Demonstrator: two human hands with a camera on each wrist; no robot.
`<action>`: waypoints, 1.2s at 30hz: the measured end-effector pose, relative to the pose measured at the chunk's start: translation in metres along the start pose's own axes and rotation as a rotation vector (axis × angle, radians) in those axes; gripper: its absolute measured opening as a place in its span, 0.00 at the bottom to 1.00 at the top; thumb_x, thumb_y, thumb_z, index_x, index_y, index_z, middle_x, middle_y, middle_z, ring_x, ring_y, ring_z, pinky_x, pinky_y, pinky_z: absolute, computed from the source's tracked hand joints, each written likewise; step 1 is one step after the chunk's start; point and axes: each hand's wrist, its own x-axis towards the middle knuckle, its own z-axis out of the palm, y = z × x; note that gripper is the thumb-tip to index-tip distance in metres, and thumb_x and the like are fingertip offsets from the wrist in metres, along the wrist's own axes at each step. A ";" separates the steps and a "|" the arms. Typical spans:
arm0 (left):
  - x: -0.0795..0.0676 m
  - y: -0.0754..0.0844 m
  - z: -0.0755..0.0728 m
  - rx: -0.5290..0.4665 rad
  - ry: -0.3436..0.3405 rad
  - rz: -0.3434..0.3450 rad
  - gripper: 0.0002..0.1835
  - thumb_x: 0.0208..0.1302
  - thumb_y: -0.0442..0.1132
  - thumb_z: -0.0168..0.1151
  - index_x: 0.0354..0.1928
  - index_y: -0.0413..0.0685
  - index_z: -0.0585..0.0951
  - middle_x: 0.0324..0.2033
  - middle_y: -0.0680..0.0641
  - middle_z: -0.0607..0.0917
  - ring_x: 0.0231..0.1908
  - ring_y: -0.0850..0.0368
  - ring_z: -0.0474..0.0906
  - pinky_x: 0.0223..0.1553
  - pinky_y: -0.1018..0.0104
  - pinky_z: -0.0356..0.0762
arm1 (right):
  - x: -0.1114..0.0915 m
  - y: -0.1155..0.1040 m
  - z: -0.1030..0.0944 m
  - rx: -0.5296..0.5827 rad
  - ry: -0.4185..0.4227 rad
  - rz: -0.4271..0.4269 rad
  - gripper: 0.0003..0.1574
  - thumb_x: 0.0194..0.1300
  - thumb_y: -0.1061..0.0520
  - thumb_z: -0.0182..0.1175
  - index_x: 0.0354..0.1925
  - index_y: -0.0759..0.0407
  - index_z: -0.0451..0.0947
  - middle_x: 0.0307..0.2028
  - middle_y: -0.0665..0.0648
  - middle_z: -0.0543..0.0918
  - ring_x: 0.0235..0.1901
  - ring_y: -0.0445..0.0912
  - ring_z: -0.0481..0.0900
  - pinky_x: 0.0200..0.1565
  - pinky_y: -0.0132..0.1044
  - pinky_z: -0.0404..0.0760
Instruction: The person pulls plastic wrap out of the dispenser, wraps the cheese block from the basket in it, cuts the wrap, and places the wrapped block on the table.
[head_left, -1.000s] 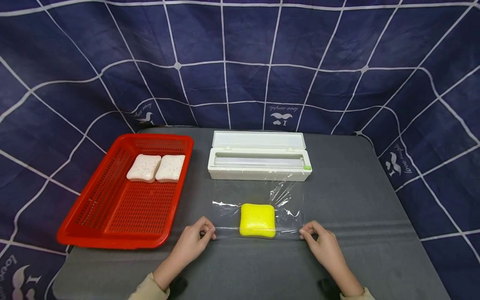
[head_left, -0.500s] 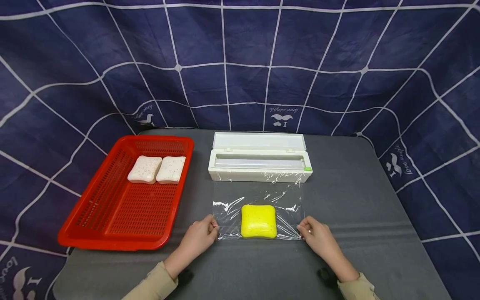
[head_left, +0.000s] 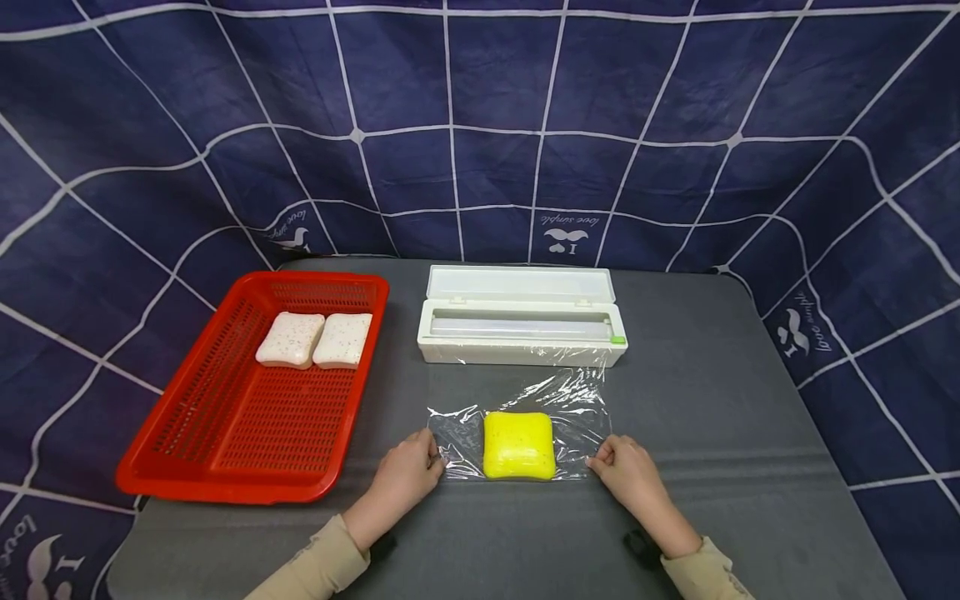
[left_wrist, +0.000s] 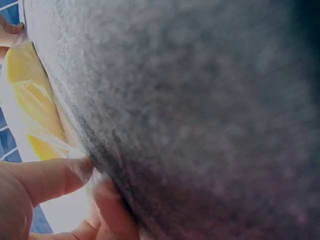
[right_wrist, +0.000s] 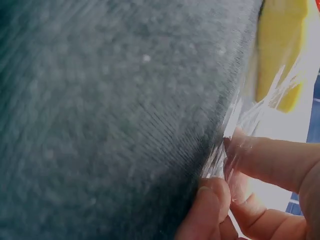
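Far left: red basket point(head_left: 277, 442), two speckled white blocks point(head_left: 290, 339) side by side at its far end. Next, left hand point(head_left: 408, 471): thumb and fingertips brought together, pinching the near left corner of the clear film point(head_left: 461, 429). Film judged very light, limp and clingy, prone to crease, stick to itself or tear; best held by its outermost corners, both pulled evenly. It runs from the white box point(head_left: 521, 283), lid up, toward the person, so the far edge appears anchored there. Yellow block point(head_left: 519, 446) sits on the grey table point(head_left: 517, 533) midway between the hands, film lying over it with folds across its face in both wrist views. Block probably firm, of modest weight, smooth, likely slick under plastic; if lifted, opposite side edges should give the surest hold, rounded corners the poorest. Right hand point(head_left: 626, 471): thumb and fingers closed on the film's near right corner, which looks bunched; too hard a tug there could tear it.
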 end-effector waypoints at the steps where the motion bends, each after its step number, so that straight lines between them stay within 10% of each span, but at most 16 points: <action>1: 0.000 0.001 0.000 0.015 0.003 -0.006 0.14 0.53 0.36 0.72 0.28 0.48 0.72 0.20 0.53 0.70 0.19 0.57 0.67 0.21 0.63 0.62 | 0.000 -0.001 0.001 -0.006 -0.002 0.000 0.14 0.59 0.59 0.69 0.25 0.59 0.72 0.25 0.53 0.72 0.25 0.45 0.68 0.30 0.38 0.68; 19: -0.003 -0.003 -0.002 0.043 0.041 -0.038 0.11 0.51 0.31 0.69 0.30 0.46 0.74 0.21 0.52 0.72 0.24 0.55 0.69 0.23 0.59 0.66 | 0.002 0.017 -0.011 0.067 0.015 0.109 0.15 0.59 0.59 0.69 0.34 0.64 0.72 0.24 0.55 0.78 0.23 0.46 0.74 0.29 0.41 0.71; 24: -0.007 -0.001 -0.007 0.063 0.140 0.002 0.09 0.49 0.27 0.62 0.30 0.45 0.75 0.23 0.50 0.75 0.27 0.51 0.72 0.26 0.58 0.69 | -0.003 0.017 -0.011 0.026 0.130 0.055 0.10 0.60 0.62 0.67 0.31 0.64 0.74 0.26 0.57 0.77 0.26 0.49 0.75 0.31 0.44 0.73; 29: -0.020 0.021 -0.017 -0.143 0.170 0.075 0.10 0.51 0.23 0.58 0.32 0.44 0.77 0.28 0.49 0.79 0.30 0.56 0.76 0.31 0.63 0.75 | -0.022 -0.007 -0.015 0.048 0.206 0.011 0.02 0.63 0.65 0.61 0.35 0.66 0.80 0.30 0.58 0.80 0.29 0.48 0.78 0.31 0.40 0.76; 36: -0.036 0.063 -0.003 -0.352 0.029 0.002 0.09 0.59 0.24 0.58 0.40 0.42 0.76 0.37 0.47 0.77 0.38 0.54 0.77 0.38 0.60 0.77 | -0.048 -0.053 0.006 0.243 0.021 0.030 0.15 0.64 0.65 0.63 0.50 0.64 0.81 0.45 0.60 0.83 0.43 0.51 0.85 0.42 0.39 0.85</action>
